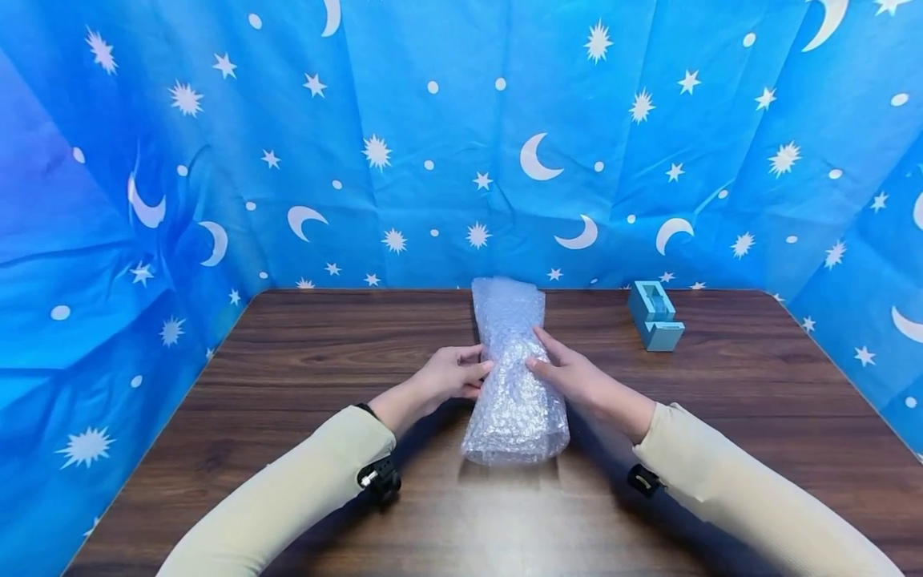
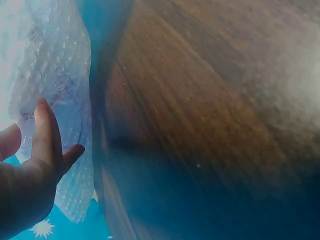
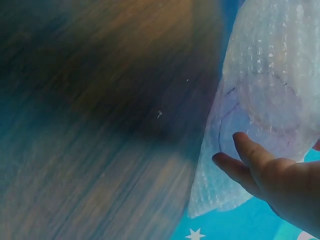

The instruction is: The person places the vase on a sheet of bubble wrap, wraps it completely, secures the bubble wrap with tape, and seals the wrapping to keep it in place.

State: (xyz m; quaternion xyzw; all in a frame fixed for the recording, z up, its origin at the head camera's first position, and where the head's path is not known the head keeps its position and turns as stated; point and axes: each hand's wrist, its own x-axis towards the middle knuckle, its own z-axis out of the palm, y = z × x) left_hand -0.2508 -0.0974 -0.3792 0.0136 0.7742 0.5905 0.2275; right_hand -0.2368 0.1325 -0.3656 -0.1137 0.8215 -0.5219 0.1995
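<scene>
A long bundle of clear bubble wrap point(image 1: 513, 401) is held between two hands above the table, its wider end toward the person. From its left side the left hand point(image 1: 450, 373) grips it, thumb on the upper face and fingers against the underside, as the left wrist view shows. On the other side the right hand point(image 1: 577, 377) holds it, with the thumb on top and fingertips touching the wrap point(image 3: 260, 60) from below. A rounded outline shows through the plastic in the right wrist view; what lies inside cannot be told.
A light blue tape dispenser point(image 1: 654, 316) stands at the back right of the dark wood table point(image 1: 324, 336). Blue cloth point(image 1: 461, 192) printed with moons and stars hangs behind the table and along both sides.
</scene>
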